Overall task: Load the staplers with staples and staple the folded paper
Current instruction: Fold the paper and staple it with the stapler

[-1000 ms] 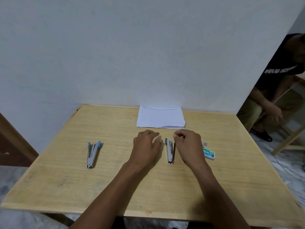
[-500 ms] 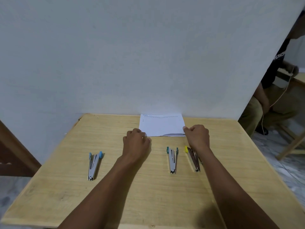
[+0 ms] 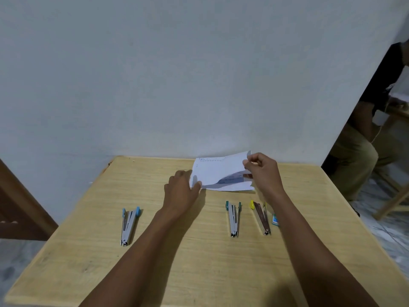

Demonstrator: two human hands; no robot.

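White paper (image 3: 212,173) w/ illegible print

Just a plain pale wall (image 3: 177,74), light wooden table (image 3: 199,273) against it, marbled floor (image 3: 389,244), dark wood (image 3: 20,207) off left.

One wide-angle view is being taken from the head, pointed forward and down; the table (image 3: 199,262) is being framed closely across the lower half.

right arm (image 3: 309,240) hides most of the staple box (image 3: 275,219); print on the paper (image 3: 212,173) is illegible.
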